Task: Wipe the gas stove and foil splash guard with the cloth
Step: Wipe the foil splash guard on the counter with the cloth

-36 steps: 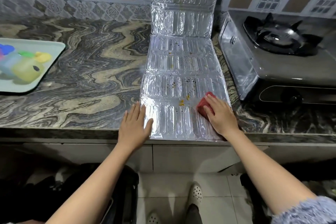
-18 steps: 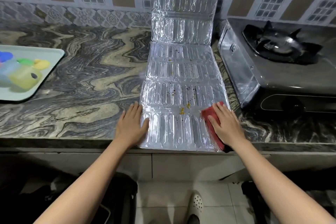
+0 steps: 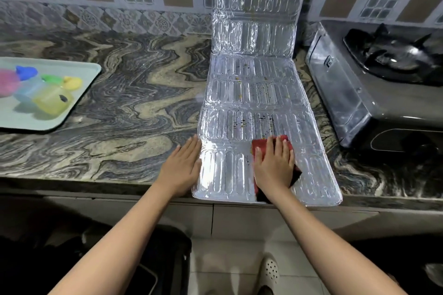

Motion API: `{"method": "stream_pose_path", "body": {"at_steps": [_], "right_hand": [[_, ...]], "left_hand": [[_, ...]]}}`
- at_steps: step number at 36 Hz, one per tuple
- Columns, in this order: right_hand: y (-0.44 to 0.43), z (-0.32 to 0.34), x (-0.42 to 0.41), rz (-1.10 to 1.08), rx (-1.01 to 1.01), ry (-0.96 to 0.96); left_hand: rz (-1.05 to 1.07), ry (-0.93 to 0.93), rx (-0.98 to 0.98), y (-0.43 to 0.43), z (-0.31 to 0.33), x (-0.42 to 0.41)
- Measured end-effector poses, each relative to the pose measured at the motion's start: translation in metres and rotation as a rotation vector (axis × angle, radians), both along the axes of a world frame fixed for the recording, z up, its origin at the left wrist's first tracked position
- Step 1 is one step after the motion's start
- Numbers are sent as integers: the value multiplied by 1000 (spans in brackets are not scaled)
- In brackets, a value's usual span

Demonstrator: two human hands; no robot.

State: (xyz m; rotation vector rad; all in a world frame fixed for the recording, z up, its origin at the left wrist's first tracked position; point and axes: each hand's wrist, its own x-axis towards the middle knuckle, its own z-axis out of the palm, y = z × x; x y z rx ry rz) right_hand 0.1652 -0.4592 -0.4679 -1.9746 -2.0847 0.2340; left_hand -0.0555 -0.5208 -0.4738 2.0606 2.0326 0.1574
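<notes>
The foil splash guard point(image 3: 254, 93) lies unfolded on the marble counter, its far panel leaning up against the tiled wall. Dark and yellow specks dot its middle panels. My right hand point(image 3: 274, 167) presses flat on a red cloth point(image 3: 260, 145) on the nearest panel, slightly right of its centre. My left hand point(image 3: 183, 167) rests flat with fingers apart on the guard's left edge and the counter beside it. The gas stove point(image 3: 374, 103), steel with a black burner, stands to the right of the guard.
A pale green tray point(image 3: 79, 103) with colourful plastic items sits at the counter's left. The counter's front edge point(image 3: 96, 187) runs just below my hands. Below it are cabinet fronts, a dark object at the lower left and a tiled floor.
My right hand has slid the red cloth leftward from the guard's right edge toward the middle of the nearest panel. The yellow bits there are no longer visible. My left hand stays put.
</notes>
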Motion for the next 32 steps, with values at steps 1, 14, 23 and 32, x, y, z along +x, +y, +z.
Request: {"method": "stream_pose_path", "body": {"at_steps": [1,14,23,32], "right_hand": [[-1,0,-6,14,3,-4],[-3,0,-83,266,4,28],[29,5,-85,397,-88,38],[54,2,2,159,-98,13]], "left_hand": [[4,-2,16,-1,-3,1],[106,15,62,-3,-6,10],[128,-8,56,-3,-7,10],[118,-6,56,-3,-7,8]]}}
